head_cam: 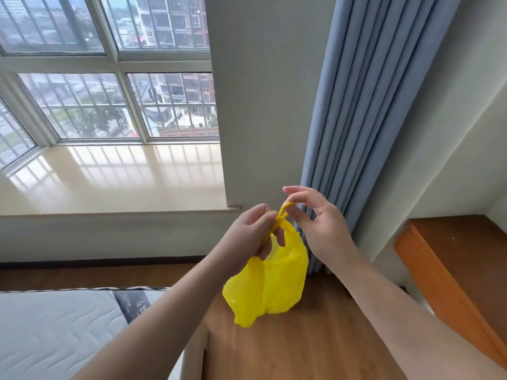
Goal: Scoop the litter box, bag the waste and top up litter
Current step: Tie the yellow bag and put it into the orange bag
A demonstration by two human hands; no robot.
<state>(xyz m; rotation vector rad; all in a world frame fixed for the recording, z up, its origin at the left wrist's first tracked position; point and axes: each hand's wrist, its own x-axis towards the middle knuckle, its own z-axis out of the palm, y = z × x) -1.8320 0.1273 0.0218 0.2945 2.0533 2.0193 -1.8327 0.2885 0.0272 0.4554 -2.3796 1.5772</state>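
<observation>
A yellow plastic bag (270, 283) hangs in the air in front of me, bulging at the bottom, its handles twisted together at the top. My left hand (253, 231) is closed around the gathered handles just below the knot. My right hand (315, 220) pinches a yellow handle loop between thumb and fingertips at the bag's top right. The bag's contents are hidden by the plastic. No litter box, scoop or litter is in view.
A white quilted mattress (55, 333) lies at the lower left. Wooden floor (301, 346) spreads below the bag. A blue curtain (370, 119) hangs behind my right hand, an orange-brown wooden desk (452, 270) stands at the right, and a bay window sill (115, 179) runs at the left.
</observation>
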